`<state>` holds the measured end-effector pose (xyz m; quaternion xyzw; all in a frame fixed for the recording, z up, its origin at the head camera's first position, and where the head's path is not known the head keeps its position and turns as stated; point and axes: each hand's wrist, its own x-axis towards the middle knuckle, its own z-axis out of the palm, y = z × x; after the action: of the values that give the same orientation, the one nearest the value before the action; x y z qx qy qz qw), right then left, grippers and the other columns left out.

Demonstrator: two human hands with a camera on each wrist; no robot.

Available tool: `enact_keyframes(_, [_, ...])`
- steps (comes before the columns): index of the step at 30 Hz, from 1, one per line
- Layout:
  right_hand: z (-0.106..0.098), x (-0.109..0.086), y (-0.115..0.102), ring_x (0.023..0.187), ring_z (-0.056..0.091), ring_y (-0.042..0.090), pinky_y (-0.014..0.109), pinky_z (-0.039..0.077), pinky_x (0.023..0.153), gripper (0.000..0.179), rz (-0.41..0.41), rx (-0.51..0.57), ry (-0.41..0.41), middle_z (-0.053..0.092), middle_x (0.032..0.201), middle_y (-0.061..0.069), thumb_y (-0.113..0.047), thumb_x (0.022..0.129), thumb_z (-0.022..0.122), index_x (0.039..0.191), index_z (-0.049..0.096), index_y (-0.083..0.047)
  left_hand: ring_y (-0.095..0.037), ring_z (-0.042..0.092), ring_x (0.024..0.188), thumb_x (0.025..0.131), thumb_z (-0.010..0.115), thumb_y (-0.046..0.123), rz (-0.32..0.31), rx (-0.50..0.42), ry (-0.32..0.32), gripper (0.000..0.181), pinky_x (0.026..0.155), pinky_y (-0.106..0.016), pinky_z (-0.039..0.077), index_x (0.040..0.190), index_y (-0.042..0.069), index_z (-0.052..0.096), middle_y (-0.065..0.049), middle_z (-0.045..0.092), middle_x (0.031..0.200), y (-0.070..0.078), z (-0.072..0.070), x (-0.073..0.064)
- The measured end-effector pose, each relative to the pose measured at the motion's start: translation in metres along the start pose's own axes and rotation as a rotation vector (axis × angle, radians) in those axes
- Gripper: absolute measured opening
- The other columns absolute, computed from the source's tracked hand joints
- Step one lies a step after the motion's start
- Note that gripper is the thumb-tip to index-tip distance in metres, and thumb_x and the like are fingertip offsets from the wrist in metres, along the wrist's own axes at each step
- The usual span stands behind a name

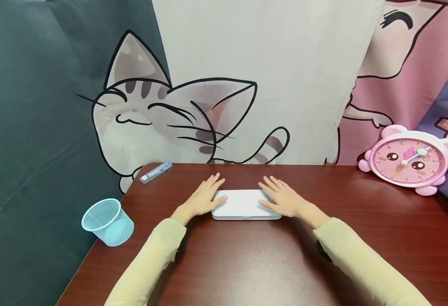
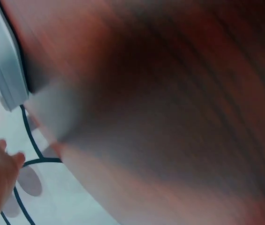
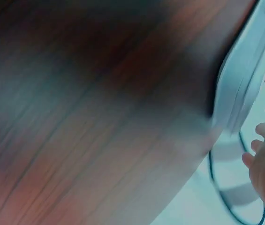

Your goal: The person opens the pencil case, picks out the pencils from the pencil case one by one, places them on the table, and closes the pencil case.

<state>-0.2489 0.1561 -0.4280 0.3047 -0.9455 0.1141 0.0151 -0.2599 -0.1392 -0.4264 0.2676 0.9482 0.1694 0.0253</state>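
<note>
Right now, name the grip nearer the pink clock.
Right. The right grip is left of the pink clock; the left grip is farther, at the left end of the white case.

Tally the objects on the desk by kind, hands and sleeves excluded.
White flat hard case: 1
Light-blue mesh pen cup: 1
Slim translucent case: 1
Pink animal-shaped clock: 1
Total: 4
</note>
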Motion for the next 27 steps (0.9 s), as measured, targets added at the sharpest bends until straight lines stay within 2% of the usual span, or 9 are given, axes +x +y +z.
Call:
enact_keyframes(3, [0.006,0.007,-0.013,0.138,0.022,0.037,0.051,0.021,0.109,0.069,-0.059,-0.021,-0.032,0.027,0.148,0.019,-0.051,0.090,0.044,0.141,0.034,-0.005,-0.032,0.011,0.142,0.087,0.050,0.052,0.035,-0.025,-0.095,0.075,0.113,-0.049,0.014,0.145,0.011,0.024,-0.013,0.014,0.153,0.005,0.002,0.000])
enact_keyframes(6, [0.009,0.010,-0.023,0.137,0.024,0.036,0.051,0.022,0.109,0.076,-0.088,-0.031,-0.075,0.027,0.149,0.018,-0.056,0.088,0.045,0.142,0.031,-0.004,-0.033,0.009,0.142,0.081,0.057,0.057,0.038,-0.047,-0.184,0.088,0.112,-0.050,0.016,0.146,0.011,0.020,-0.014,0.013,0.154,0.009,0.005,-0.001])
enact_keyframes(9, [0.012,0.013,-0.030,0.136,0.026,0.037,0.052,0.023,0.108,0.087,-0.102,-0.048,-0.094,0.026,0.148,0.019,-0.061,0.083,0.048,0.142,0.029,0.000,-0.032,0.009,0.141,0.074,0.065,0.058,0.025,-0.054,-0.220,0.101,0.111,-0.048,0.020,0.147,0.008,0.015,-0.013,0.014,0.153,0.010,0.009,-0.001])
enact_keyframes(12, [0.015,0.015,-0.034,0.134,0.030,0.038,0.052,0.026,0.106,0.094,-0.126,-0.117,-0.087,0.027,0.147,0.022,-0.064,0.080,0.051,0.141,0.028,0.003,-0.033,0.013,0.140,0.070,0.071,0.055,0.030,-0.064,-0.203,0.107,0.110,-0.047,0.025,0.146,0.004,0.014,-0.014,0.018,0.151,0.010,0.013,-0.002])
enact_keyframes(17, [0.020,0.018,-0.036,0.127,0.039,0.039,0.052,0.032,0.103,0.093,-0.171,-0.241,-0.044,0.034,0.143,0.024,-0.064,0.079,0.052,0.139,0.031,0.005,-0.032,0.019,0.136,0.070,0.074,0.048,0.047,-0.086,-0.163,0.105,0.108,-0.045,0.028,0.144,0.001,0.017,-0.016,0.024,0.146,0.009,0.016,-0.001])
enact_keyframes(24, [0.019,0.022,-0.037,0.111,0.053,0.038,0.050,0.043,0.092,0.089,-0.247,-0.336,0.032,0.048,0.130,0.027,-0.061,0.077,0.054,0.130,0.042,0.010,-0.030,0.019,0.135,0.072,0.072,0.047,0.041,-0.059,-0.197,0.103,0.108,-0.041,0.028,0.144,0.000,0.015,-0.016,0.023,0.145,0.012,0.016,0.000])
enact_keyframes(27, [0.017,0.025,-0.037,0.105,0.056,0.037,0.048,0.046,0.088,0.091,-0.254,-0.364,0.035,0.052,0.125,0.026,-0.062,0.073,0.056,0.126,0.045,0.011,-0.030,0.018,0.135,0.073,0.072,0.046,0.036,-0.051,-0.208,0.103,0.108,-0.040,0.028,0.144,0.000,0.014,-0.017,0.022,0.145,0.015,0.014,0.000])
